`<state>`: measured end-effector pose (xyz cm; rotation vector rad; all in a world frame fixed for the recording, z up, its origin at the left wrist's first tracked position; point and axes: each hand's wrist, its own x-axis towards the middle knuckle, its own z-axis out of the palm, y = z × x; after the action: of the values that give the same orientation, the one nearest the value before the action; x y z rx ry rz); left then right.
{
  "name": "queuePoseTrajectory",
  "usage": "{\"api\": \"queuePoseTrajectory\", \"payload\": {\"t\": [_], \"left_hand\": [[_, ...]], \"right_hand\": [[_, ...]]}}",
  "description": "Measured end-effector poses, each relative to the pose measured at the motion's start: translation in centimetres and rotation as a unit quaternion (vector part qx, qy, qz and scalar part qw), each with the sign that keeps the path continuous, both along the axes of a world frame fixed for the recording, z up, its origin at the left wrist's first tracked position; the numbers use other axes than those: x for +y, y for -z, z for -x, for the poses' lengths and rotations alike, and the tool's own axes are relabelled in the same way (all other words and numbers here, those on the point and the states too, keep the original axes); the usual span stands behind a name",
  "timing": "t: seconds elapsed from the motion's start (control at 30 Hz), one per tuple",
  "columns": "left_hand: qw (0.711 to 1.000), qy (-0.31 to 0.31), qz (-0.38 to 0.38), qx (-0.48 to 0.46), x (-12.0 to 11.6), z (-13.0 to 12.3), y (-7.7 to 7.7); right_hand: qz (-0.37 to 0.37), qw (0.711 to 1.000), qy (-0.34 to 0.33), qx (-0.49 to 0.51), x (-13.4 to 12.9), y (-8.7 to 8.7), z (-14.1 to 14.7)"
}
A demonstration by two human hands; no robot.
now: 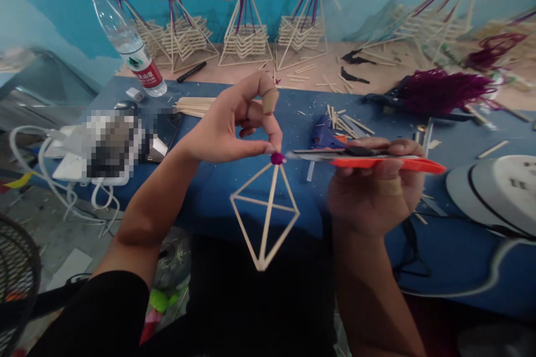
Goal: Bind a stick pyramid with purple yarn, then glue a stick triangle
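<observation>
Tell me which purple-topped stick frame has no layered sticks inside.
The held frame, pinched at its top by the left hand: it is bare outline sticks, while the frames by the wall contain layers.

Matt wooden sticks [268, 209]; glossy clear plastic bottle [144, 70].

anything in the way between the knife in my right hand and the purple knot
Nothing visible stands between the knife in your right hand and the purple knot. Your left hand pinches the knot from above, its fingertips close beside that path.
</observation>
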<state>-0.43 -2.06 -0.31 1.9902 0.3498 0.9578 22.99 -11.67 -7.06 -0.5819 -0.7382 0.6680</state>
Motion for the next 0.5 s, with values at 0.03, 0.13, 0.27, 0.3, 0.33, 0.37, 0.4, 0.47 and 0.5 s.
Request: {"api": "queuePoseTrajectory", "payload": {"t": [0.03, 0.13, 0.27, 0.3, 0.33, 0.37, 0.4, 0.47, 0.5], "left_hand": [[1.0, 0.01, -0.005, 0.003, 0.0, -0.1, 0.1], [1.0, 0.013, -0.008, 0.003, 0.1, -0.2, 0.3], [1.0, -0.02, 0.012, -0.002, 0.2, -0.1, 0.7], [1.0, -0.025, 0.018, 0.001, 0.2, -0.1, 0.7], [0.999, -0.028, 0.026, 0.003, 0.3, -0.1, 0.8], [0.999, -0.033, 0.035, 0.0, 0.3, -0.1, 0.8], [0.998, -0.04, 0.045, -0.007, 0.2, -0.1, 0.8], [0.996, -0.059, 0.065, -0.03, 0.1, -0.3, 0.7], [0.994, -0.071, 0.071, -0.041, 0.0, -0.4, 0.6]], "right_hand": [[0.001, 1.0, -0.003, 0.012, 0.0, 0.1, -0.1], [0.006, 0.999, 0.016, 0.027, 0.1, 0.0, -0.2], [-0.008, 0.998, 0.055, 0.018, 0.3, -0.5, 0.5], [-0.011, 0.998, 0.059, 0.017, 0.4, -0.5, 0.7], [-0.011, 0.998, 0.06, 0.017, 0.4, -0.6, 0.8], [-0.009, 0.998, 0.061, 0.015, 0.4, -0.6, 0.9], [-0.006, 0.998, 0.061, 0.012, 0.4, -0.6, 0.9], [-0.008, 0.998, 0.065, 0.007, 0.4, -0.5, 0.9], [-0.01, 0.998, 0.068, 0.006, 0.4, -0.4, 0.8]]}}
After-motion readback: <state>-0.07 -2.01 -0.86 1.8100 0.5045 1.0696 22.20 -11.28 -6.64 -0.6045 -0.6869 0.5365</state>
